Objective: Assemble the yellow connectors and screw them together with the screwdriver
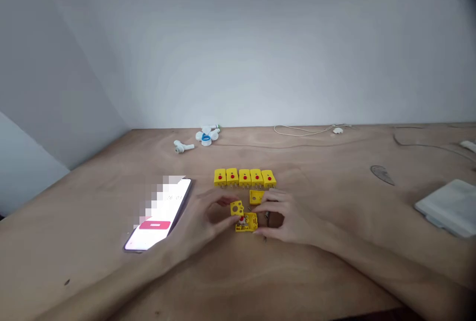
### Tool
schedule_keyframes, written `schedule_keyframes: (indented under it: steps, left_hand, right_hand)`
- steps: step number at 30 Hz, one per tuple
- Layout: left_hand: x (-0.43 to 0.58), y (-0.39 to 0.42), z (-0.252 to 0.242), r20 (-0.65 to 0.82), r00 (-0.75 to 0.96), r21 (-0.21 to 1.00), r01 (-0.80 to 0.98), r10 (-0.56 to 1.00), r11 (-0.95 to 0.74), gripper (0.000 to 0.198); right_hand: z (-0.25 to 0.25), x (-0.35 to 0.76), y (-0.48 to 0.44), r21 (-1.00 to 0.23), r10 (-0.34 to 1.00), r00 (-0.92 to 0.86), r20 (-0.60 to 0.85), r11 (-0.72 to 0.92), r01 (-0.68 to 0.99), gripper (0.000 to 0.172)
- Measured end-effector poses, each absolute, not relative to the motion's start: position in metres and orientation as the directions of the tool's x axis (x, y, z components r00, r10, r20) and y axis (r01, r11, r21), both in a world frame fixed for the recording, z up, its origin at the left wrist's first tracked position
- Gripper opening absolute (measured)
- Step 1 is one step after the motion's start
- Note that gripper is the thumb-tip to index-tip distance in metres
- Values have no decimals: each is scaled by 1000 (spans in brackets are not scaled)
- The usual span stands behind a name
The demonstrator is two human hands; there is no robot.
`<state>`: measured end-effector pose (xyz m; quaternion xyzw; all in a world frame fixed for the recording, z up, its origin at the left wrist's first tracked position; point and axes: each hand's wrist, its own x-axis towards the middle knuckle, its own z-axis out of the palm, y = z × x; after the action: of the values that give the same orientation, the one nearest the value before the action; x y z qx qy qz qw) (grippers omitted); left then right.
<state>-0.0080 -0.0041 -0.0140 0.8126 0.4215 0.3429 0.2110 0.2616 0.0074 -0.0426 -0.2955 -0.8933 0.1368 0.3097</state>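
Looks forward and down over a brown wooden tabletop to a plain pale wall. Works near the middle of the table with two bare hands.

Pinches narrowly, between left thumb and fingers, a small yellow plastic plate pierced with round holes, using the left hand at the upper left corner of an open yellow plastic shell. Shows a small round red piece just below the plate. Curves the right hand around the right end of the shell, thumb toward the near corner, fingers toward the far one, with a moderate gap between; cannot tell how firmly, or even whether, pressing on it.

Includes, just beyond the shell and partly behind the right fingers, a flat yellow plastic cover. Shows a tiny dark metal bit near the right thumb, too small to identify.

Has, farther back, a side-by-side row of five yellow plastic blocks with red dots and metal pins. Includes, left of the left hand, a phone with a bright, partly pixelated screen; far right, a flat white plastic case; near the wall, white plastic fittings and a thin white cord.
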Motion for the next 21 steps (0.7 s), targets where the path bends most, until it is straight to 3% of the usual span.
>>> schedule_keyframes:
  steps: [9,21]
  left_hand:
    - [2,-11,-4,185,496,739,499,848,-453,15]
    - [8,-14,3,92,512,814,455,854,-361,19]
  right_hand:
    - [-42,260,8,-430,635,-625,455,771,470,34]
    - [-41,260,8,-434,636,-623,456,770,468,35]
